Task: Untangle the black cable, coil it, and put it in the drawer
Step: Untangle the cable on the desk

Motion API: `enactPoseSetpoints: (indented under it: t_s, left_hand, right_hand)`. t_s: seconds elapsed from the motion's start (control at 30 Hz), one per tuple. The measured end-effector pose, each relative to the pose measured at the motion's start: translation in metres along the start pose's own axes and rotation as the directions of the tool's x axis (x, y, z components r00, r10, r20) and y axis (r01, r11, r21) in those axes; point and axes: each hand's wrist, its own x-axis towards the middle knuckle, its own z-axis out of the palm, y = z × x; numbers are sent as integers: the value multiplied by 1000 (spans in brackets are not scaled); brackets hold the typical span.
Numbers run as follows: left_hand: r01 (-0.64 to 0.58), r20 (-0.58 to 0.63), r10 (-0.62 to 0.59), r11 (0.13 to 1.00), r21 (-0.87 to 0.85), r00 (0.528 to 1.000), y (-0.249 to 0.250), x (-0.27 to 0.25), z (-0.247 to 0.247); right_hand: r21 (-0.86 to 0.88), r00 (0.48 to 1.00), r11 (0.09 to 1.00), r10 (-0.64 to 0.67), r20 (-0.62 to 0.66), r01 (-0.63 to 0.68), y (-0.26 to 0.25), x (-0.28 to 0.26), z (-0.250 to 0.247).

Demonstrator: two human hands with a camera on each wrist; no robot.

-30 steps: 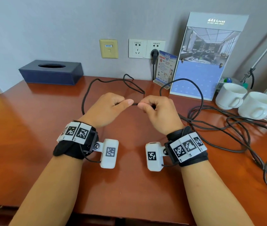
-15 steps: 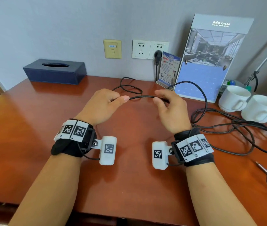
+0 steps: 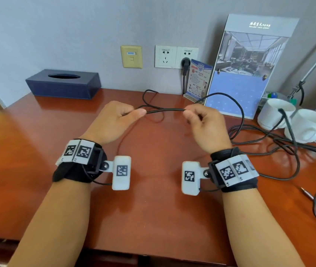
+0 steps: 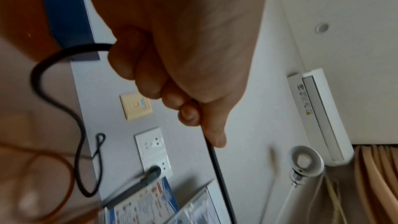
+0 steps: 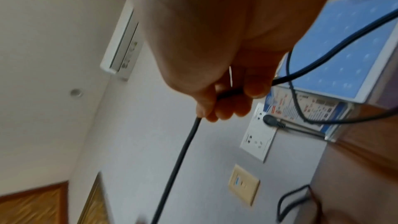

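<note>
Wide reddish-brown polished wooden desk point(image 3: 37, 170) fills the lower frame of the head view, and the thin black rubber cable point(image 3: 164, 110) is spread all over its right side, a loose tangle of loops at centre right beside the two white ceramic mugs point(image 3: 307, 126). A second ago both hands were knuckle to knuckle, pinching almost the same spot. Now they're apart, and a taut length of cable runs level between them in the upper centre of the frame. That's slack being drawn through, so I'd call this the untangling step, early on; nothing coiled, no drawer in view.

The left hand point(image 3: 112, 122) has fingers curled and thumb pressed, pinching the cable; a loop trails off behind it towards the dark blue rectangular tissue box point(image 3: 62, 83) at upper left. The right hand point(image 3: 205, 126) is closed round the cable too, fingers wrapped, with the cable arching out to the right and down into the heap. One strand hooks over the near mug's rim, a snag risk if pulling goes on.
</note>
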Motion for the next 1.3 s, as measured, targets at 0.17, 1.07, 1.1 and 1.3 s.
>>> enactPoseSetpoints:
  t_s: [0.17,1.07,1.1,1.3]
  left_hand:
    - [47,-63,-46,999,4,997,-11,-4,-11]
    - [89,-8,-90,993,-75,996,-3,-8,-17]
    - [95,7,-94,993,-73,996,-3,-8,-16]
    - [40,106,-40,999,-2,994,9,-2,5]
  right_hand:
    - [-10,963,983,177,-203,-183,24,8,-12]
    - [138,941,961,264,-214,-239,16,7,-7]
    - [128,932,953,298,-207,-276,18,7,-8]
    - [25,981,983,185,-63,-184,9,-2,8]
